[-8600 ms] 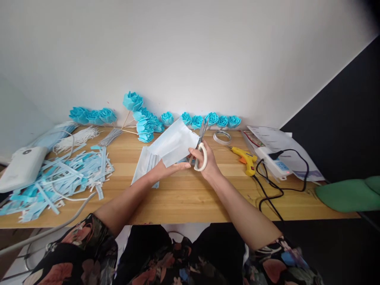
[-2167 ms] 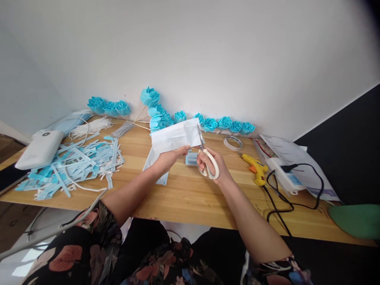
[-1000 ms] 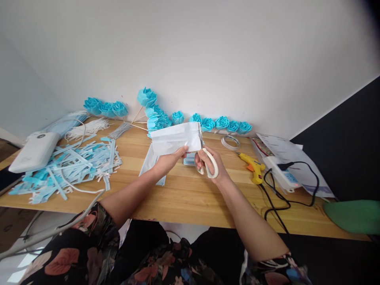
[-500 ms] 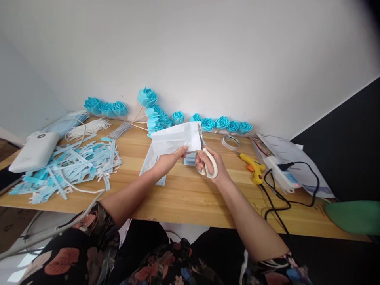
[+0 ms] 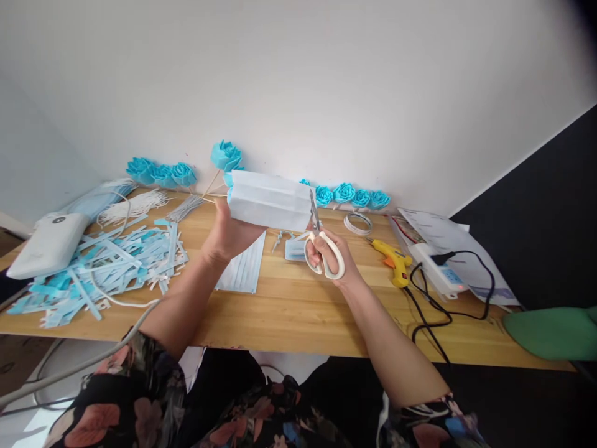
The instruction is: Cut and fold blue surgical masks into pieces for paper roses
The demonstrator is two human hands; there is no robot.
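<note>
My left hand (image 5: 220, 234) holds a white pleated face mask (image 5: 270, 200) by its left end, raised above the table; the fingers are mostly behind it. My right hand (image 5: 344, 264) grips cream-handled scissors (image 5: 335, 254), blades pointing up at the mask's right end. Whether the blades touch the mask there is hard to make out. Beneath my left hand a light blue pleated mask (image 5: 241, 270) lies flat. A small light blue folded piece (image 5: 295, 250) rests left of the scissors' handles, with small scraps (image 5: 278, 239) near it.
Blue fabric flowers (image 5: 344, 191) line the wall. Cut blue strips (image 5: 125, 261), a white power bank (image 5: 49, 246), white cords (image 5: 133, 206) and thin wires (image 5: 186, 207) lie left. Rightward are a tape roll (image 5: 357, 223), yellow glue gun (image 5: 394, 261), power strip (image 5: 438, 272) and papers (image 5: 466, 249).
My left hand has moved left and up from the mask's lower right to its left end. The mask now faces me more broadly. The scissors stay in my right hand at its right end.
</note>
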